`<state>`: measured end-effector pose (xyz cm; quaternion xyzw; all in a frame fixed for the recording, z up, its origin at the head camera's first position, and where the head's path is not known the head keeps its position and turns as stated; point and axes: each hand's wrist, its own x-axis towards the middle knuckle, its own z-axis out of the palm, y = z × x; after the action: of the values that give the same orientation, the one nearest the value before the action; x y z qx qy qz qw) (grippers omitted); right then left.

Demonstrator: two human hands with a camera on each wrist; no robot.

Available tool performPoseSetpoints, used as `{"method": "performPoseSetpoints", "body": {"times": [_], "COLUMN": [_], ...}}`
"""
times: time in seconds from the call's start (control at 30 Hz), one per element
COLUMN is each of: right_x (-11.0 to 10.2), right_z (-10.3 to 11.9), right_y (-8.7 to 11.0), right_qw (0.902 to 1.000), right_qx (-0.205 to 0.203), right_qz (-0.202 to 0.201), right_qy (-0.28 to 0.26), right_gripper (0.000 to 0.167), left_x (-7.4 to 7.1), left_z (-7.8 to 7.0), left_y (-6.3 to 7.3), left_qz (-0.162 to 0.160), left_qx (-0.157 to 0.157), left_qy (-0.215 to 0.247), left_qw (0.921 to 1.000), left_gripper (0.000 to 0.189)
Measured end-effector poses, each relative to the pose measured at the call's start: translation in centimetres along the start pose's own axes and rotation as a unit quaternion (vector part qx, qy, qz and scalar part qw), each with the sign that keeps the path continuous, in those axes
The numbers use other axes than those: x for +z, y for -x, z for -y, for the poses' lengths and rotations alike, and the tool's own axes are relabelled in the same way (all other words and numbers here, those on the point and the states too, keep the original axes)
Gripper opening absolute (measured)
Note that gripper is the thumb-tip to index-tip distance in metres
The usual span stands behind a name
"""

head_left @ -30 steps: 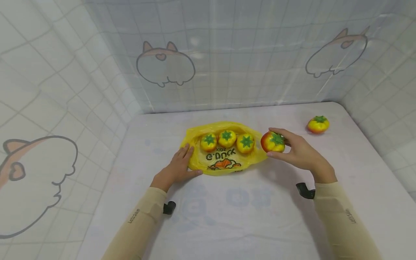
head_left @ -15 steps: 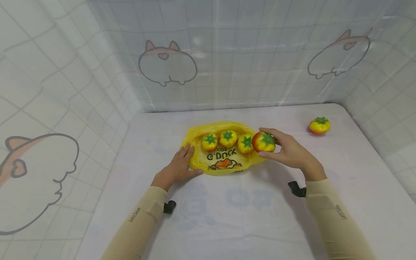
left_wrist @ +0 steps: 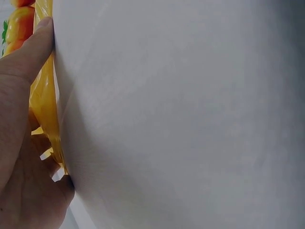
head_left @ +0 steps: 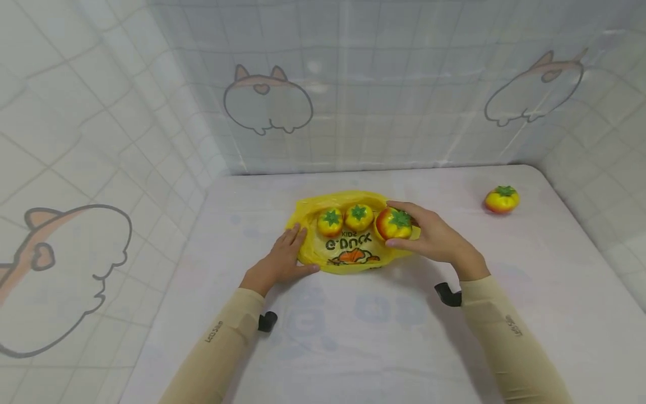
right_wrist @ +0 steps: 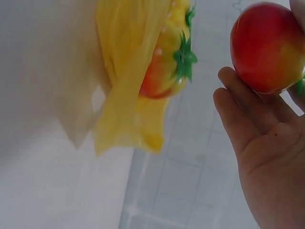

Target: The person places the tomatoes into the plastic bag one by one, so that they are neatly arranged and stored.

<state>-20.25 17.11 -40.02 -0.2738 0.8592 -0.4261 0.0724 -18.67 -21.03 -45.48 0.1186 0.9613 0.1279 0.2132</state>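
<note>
In the head view my right hand (head_left: 436, 235) holds a toy tomato (head_left: 395, 225), red and yellow with a green star-shaped top, between thumb and fingers above the right end of a yellow plastic bag (head_left: 313, 251). The right wrist view shows the tomato's red underside (right_wrist: 267, 47), raised away from the bag. Two toy tomatoes (head_left: 330, 222) show in the bag's wide mouth; a third is hidden from the head camera, though the right wrist view shows a tomato (right_wrist: 167, 71) behind the bag's edge. My left hand (head_left: 282, 259) rests on the bag's left rim, thumb and fingers spread.
Another toy tomato (head_left: 502, 199) sits at the back right of the white-covered table (head_left: 353, 348). A tiled sheet with dog drawings (head_left: 268, 104) rises behind the table and along both sides. A dark wrist mount (head_left: 448, 294) sticks out from the right sleeve.
My right hand has carried the toy tomato leftward from beside the bag to over it, covering the rightmost tomato there. My left hand stays on the rim. The whole view shifts slightly right.
</note>
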Motion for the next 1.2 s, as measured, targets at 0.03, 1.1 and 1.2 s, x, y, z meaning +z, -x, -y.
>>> {"method": "performPoseSetpoints", "body": {"times": [0.03,1.1,1.2], "right_x": [0.1,5.6,5.9], "right_z": [0.1,2.1,2.0], "right_y": [-0.1,-4.1,-4.2], "right_qw": [1.0,0.9953,0.9951], "right_qx": [-0.002,-0.056,-0.058], "right_qz": [0.002,0.074,0.075], "right_qy": [0.0,0.028,0.029], "right_gripper": [0.082,0.087,0.087], "left_x": [0.0,0.6,0.5], "left_z": [0.0,-0.8,-0.9], "left_y": [0.0,0.1,0.1], "left_qz": [-0.002,-0.002,-0.002], "left_qx": [0.0,0.002,0.006], "left_qy": [0.0,-0.003,-0.004], "left_qw": [1.0,1.0,1.0], "left_gripper": [0.114,0.112,0.112]}}
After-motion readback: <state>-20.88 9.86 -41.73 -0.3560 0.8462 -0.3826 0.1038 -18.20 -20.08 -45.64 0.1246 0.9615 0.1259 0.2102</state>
